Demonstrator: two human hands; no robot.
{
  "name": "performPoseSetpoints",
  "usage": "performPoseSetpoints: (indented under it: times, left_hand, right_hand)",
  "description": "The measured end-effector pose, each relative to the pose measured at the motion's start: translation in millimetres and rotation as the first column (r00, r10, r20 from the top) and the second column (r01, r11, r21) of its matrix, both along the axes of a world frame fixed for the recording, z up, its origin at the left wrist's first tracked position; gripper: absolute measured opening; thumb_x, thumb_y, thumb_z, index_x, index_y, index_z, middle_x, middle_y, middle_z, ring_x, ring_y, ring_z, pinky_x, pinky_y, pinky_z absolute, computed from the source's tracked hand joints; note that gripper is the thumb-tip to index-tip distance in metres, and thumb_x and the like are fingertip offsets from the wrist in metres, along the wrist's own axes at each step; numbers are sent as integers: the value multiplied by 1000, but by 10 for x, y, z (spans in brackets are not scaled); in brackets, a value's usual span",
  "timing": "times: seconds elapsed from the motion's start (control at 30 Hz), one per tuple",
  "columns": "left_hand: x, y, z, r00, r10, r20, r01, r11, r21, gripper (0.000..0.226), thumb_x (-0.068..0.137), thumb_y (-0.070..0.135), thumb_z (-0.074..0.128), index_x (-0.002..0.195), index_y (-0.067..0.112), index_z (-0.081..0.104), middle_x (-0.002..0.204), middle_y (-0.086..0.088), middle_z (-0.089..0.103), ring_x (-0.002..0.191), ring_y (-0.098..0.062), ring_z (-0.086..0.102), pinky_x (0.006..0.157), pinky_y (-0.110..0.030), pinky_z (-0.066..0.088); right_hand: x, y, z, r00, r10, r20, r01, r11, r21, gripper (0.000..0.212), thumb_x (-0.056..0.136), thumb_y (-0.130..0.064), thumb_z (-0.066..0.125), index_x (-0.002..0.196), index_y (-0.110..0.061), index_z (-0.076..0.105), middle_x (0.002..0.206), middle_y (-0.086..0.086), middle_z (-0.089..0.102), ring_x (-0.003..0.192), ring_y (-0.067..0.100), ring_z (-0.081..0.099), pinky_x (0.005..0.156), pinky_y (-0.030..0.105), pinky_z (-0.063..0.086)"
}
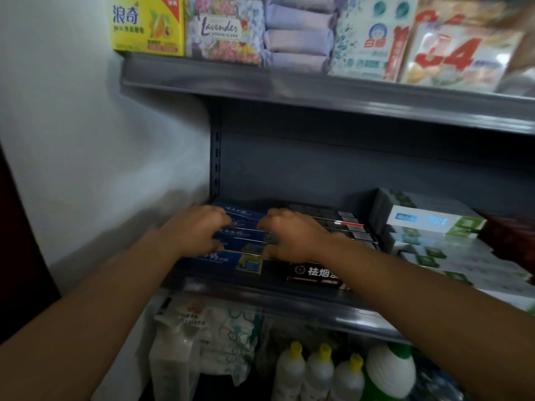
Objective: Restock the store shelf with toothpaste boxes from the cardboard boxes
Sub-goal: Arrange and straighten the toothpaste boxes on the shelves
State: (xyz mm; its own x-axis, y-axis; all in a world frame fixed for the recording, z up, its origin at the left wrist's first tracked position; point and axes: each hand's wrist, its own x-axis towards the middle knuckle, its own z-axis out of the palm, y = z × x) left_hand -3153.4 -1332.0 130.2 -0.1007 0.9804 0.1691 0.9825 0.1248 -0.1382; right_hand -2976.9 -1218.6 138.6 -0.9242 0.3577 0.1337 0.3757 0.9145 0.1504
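Both hands' curled fingers (215,215) rest atop the blue toothpaste boxes (246,263)

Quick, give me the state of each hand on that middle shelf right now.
Left hand: fingers curled over the blue toothpaste boxes, gripping them.
Right hand: fingers curled on the same blue boxes, beside the black boxes.

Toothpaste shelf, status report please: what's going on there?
Both hands, left hand and right hand, curled on blue toothpaste boxes. Black boxes alongside. Nothing blocking.
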Motion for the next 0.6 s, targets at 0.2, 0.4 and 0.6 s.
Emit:
performPoseSetpoints:
  times: [0.2, 0.4, 0.6]
  left_hand:
    - [500, 88, 104, 1000, -14, -4, 14, 1000, 4, 51, 85, 39, 68, 132, 23, 54, 125, 4, 55, 112, -17, 53, 92, -35, 47]
    - [1015, 86, 289, 996, 62, -69, -62, 998, 7, 52, 85, 38, 68, 133, 24, 53, 128, 5, 54, 114, -18, 53, 94, -37, 47]
    - [1441, -72, 463, 980, 173, -102, -176, 984, -22, 55, 86, 37, 67, 137, 21, 50, 138, 0, 50, 126, -20, 47, 100, -37, 43]
  right_hand:
    - [442, 58, 127, 997, 12, -71, -13, 1000, -15, 53, 85, -41, 66, 132, -22, 50, 122, 3, 50, 114, 23, 49, 82, 32, 42]
    - [945, 202, 326, 992, 45, -115, -44, 999, 13, 57, 86, -40, 65, 136, -21, 47, 129, 2, 50, 119, 24, 49, 88, 34, 44]
    - [1407, 324, 437, 986, 114, -125, -116, 993, -7, 56, 85, -40, 66, 135, -24, 47, 127, 0, 50, 116, 23, 50, 83, 33, 44]
